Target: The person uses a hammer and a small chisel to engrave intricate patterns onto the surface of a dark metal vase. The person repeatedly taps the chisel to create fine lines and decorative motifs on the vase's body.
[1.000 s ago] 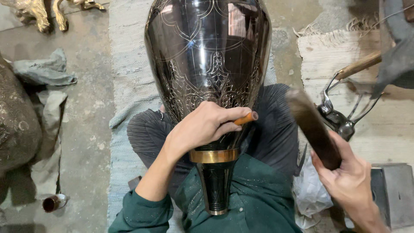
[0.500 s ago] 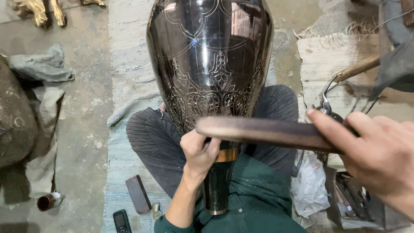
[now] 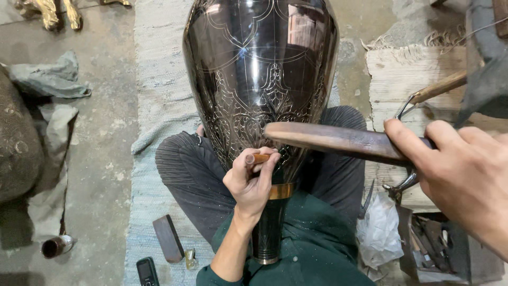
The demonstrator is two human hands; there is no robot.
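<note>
Vase: a large dark polished metal vase (image 3: 262, 85) with fine engraved floral lines lies across the seated person's lap, its broad glossy belly away from the body, its narrow neck with a brass-coloured band (image 3: 280, 191) towards the green shirt.
Left hand: the left hand (image 3: 252, 182) is curled tight around a short copper-coloured chisel (image 3: 257, 158), whose tip is set against the engraved lower belly of the vase; the fingers also rest on the neck.
Right hand: the right hand (image 3: 460, 172) grips the handle end of a long dark wooden mallet (image 3: 338, 140), smooth and worn, held level with its head just above the butt of the chisel; whether they touch cannot be told.
Underlay: a pale blue woven rug (image 3: 153, 106) covers the grey concrete floor (image 3: 100, 132) beneath the crossed legs in dark ribbed trousers (image 3: 190, 175).
Left edge of the rug: a dark rectangular block (image 3: 168, 238), a small brass piece (image 3: 190, 259) and a black keypad phone (image 3: 147, 271) lie near the knee.
Floor, left: crumpled grey cloth (image 3: 50, 79) and a small metal cylinder (image 3: 57, 246).
Right side: metal tongs with a wooden handle (image 3: 423, 98), a white plastic bag (image 3: 378, 233) and a box of rusty tools (image 3: 431, 243), partly hidden behind the right hand.
</note>
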